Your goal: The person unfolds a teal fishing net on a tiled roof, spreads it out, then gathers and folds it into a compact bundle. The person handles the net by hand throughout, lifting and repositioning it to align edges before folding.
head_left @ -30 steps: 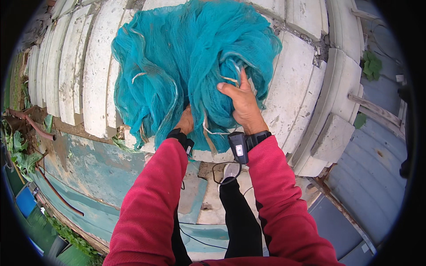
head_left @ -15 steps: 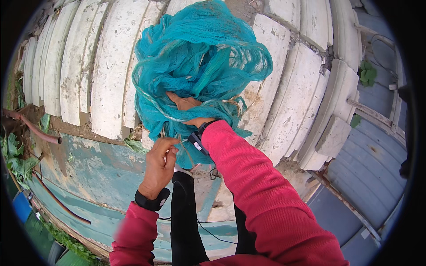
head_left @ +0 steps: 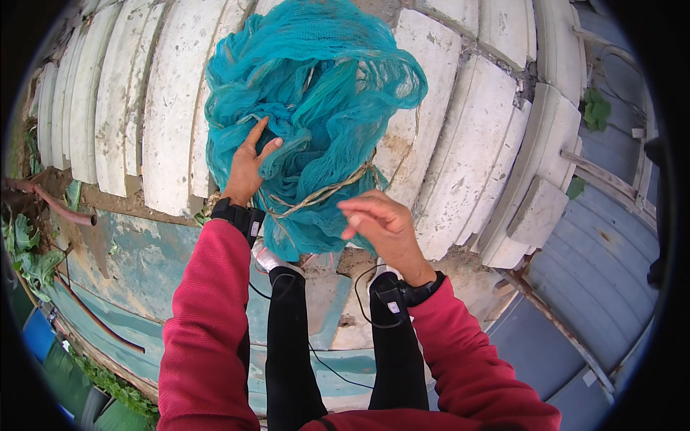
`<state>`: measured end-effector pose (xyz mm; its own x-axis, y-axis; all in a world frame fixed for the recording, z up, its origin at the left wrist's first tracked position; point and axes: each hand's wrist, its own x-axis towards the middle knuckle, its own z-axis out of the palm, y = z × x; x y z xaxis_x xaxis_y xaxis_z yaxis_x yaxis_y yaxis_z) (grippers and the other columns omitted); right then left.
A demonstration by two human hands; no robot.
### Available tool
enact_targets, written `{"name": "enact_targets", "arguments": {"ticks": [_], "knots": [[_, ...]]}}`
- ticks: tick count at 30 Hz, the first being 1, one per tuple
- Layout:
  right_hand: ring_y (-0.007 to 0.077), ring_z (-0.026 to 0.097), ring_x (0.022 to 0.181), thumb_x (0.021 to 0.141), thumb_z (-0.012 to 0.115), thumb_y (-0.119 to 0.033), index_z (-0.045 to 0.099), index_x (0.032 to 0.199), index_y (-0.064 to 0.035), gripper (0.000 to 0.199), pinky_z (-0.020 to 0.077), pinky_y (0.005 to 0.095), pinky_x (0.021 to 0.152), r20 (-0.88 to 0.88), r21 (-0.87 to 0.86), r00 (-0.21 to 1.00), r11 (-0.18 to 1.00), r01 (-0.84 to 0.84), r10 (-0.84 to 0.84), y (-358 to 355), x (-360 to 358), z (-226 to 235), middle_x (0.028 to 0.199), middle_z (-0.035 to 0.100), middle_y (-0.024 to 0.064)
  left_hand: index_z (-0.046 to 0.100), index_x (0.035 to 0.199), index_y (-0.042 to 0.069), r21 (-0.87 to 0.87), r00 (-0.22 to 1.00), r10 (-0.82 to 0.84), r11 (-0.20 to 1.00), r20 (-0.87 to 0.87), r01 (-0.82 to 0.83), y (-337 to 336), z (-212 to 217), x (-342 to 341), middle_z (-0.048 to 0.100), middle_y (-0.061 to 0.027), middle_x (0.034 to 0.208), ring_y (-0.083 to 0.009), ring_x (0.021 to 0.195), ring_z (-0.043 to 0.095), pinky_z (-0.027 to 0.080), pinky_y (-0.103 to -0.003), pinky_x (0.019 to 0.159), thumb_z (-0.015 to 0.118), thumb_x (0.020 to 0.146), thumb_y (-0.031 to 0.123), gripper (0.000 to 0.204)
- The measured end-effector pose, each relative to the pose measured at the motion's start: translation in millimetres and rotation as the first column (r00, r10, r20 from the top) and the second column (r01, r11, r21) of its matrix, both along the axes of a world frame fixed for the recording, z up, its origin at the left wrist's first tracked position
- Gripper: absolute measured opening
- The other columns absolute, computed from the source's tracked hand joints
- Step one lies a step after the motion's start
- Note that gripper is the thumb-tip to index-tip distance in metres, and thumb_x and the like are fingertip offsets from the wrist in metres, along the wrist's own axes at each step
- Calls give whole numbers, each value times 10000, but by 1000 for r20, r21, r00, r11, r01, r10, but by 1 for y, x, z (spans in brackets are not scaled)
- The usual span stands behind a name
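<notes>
A bundle of turquoise netting lies heaped on white concrete slabs in front of me. A pale rope runs through its lower folds. My left hand rests flat against the left side of the netting, fingers spread. My right hand hovers just below and right of the bundle, fingers loosely curled, holding nothing that I can make out. Both arms wear red sleeves with dark wrist straps.
The white slabs slope away in rows to the right. Below them is a worn blue-painted surface where my black-clad legs stand. A rusty pipe and green plants sit at left; grey-blue boards at right.
The netting has been gathered from a flat spread into a bunched heap. My left hand moved up onto the bundle; my right hand pulled back out of it and down.
</notes>
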<state>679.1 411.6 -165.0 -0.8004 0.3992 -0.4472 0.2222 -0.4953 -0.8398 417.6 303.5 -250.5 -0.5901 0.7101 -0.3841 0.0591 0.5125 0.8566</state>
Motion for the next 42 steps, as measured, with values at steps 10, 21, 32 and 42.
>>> {"name": "enact_targets", "arguments": {"ticks": [10, 21, 32, 42], "knots": [[211, 549, 1017, 881, 668, -249, 438, 1220, -167, 418, 443, 431, 852, 215, -191, 882, 868, 459, -419, 141, -69, -62, 1135, 560, 44, 551, 1170, 22, -103, 997, -20, 995, -73, 12, 5, -1, 46, 575, -111, 1189, -221, 1090, 549, 430, -325, 938, 763, 785, 300, 520], [399, 517, 1130, 831, 509, -10, 283, 1479, -296, 744, 433, 444, 949, 650, 447, 603, 409, -796, 463, 22, -183, -71, 1247, 449, 234, 632, 1077, 10, -164, 916, -336, 938, -220, 305, -13, -15, 57, 605, -215, 1145, -391, 1131, 523, 396, -463, 982, 639, 776, 90, 312], [369, 500, 1169, 870, 502, -76, 373, 1439, -185, 594, 414, 439, 996, 481, 570, 683, 395, -720, 550, 31, -180, -100, 1281, 476, 205, 480, 1346, 68, 188, 986, -37, 980, -164, 68, -7, 2, 2, 469, -200, 1378, -340, 1287, 441, 348, -380, 1072, 532, 939, 168, 423], [361, 422, 1294, 820, 716, -383, 225, 1492, -112, 875, 381, 366, 1037, 474, 402, 859, 820, -408, 194, 22, 18, -97, 1380, 437, 236, 430, 1387, 38, -190, 983, -183, 966, -26, 175, 2, -34, -38, 433, -227, 1406, -346, 1304, 421, 332, -363, 1079, 525, 901, 552, 714]]}}
